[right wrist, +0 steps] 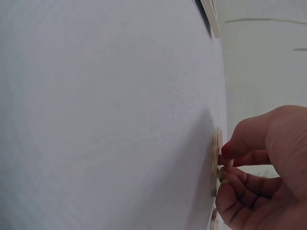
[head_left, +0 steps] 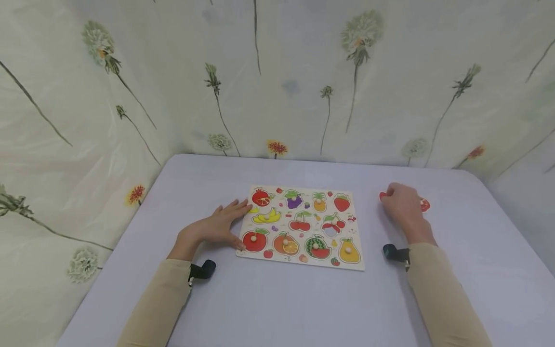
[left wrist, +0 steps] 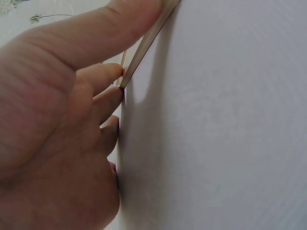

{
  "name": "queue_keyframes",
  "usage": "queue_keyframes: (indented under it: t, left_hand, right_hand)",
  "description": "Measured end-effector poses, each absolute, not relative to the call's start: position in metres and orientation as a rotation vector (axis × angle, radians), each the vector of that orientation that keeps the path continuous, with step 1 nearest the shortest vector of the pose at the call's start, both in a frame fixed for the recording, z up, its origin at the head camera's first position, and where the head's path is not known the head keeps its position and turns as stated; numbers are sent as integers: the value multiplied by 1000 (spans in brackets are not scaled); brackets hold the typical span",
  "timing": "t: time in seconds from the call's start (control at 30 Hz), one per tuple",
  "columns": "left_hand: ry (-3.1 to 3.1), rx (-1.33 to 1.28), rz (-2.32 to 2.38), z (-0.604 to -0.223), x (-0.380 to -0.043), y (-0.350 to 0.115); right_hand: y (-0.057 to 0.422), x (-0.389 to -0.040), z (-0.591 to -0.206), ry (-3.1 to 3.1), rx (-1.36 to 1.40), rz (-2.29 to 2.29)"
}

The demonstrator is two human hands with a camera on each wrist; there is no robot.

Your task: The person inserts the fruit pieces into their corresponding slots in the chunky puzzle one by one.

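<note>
A wooden fruit puzzle board (head_left: 282, 229) lies flat on the table, many of its fruits topped with small round knobs. Fingers spread, my left hand (head_left: 218, 224) rests at the board's left edge. Its thumb is on the near left corner, and the left wrist view shows the thumb against the board's edge (left wrist: 144, 50). To the right of the board, my right hand (head_left: 401, 205) pinches the knob of a red puzzle piece (head_left: 382, 195) between thumb and fingers. In the right wrist view this piece (right wrist: 214, 167) is seen edge-on, close over the table; my hand hides most of its picture.
Another red piece (head_left: 425, 205) with a pale centre lies just right of my right hand, partly covered by it. The white table (head_left: 277, 308) reaches back to a flower-patterned curtain (head_left: 295, 86), which also hangs along the left side.
</note>
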State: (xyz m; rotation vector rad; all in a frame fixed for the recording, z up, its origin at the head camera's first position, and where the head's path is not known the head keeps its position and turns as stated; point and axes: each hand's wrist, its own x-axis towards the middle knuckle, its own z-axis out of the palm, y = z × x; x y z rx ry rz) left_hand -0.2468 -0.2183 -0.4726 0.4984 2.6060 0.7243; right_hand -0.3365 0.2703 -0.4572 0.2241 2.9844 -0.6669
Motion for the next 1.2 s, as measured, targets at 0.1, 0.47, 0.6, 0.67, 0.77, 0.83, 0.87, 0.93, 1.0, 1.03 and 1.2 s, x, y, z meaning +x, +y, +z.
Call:
queue_keyframes:
  t: [0.1, 0.47, 0.6, 0.67, 0.77, 0.83, 0.87, 0.93, 1.0, 1.03, 1.2]
  left_hand:
    - [2607, 500, 726, -474, -247, -219]
    - [2611, 496, 736, -475, -248, -220]
    - [2612, 504, 737, -476, -248, -220]
    - [2610, 506, 738, -475, -248, -219]
    - [2608, 511, 738, -474, -247, -218]
    - [2606, 512, 735, -474, -247, -218]
    - [2607, 511, 736, -474, -247, -218]
    - [2609, 508, 734, -473, -247, -217]
    - [2611, 504, 736, -472, -247, -217]
    - [2611, 504, 738, -472, -247, -217]
    - [2609, 494, 743, -472, -246, -218]
  right_hand:
    - [270, -335, -457, 3003, 187, -652]
    - [264, -331, -454, 3011, 123, -642]
    - [259, -330, -453, 3006, 104, -677]
    - [257, -329, -453, 3005, 106, -701]
    - [253, -326, -452, 3002, 98, -740]
    - [250, -325, -451, 3004, 83, -755]
    - [249, -324, -451, 3006, 69, -761]
    - [246, -324, -451, 3011, 45, -765]
    - [244, -324, -451, 3017, 18, -763]
    - [243, -323, -451, 3018, 0, -763]
    - [236, -323, -451, 3026, -79, -736]
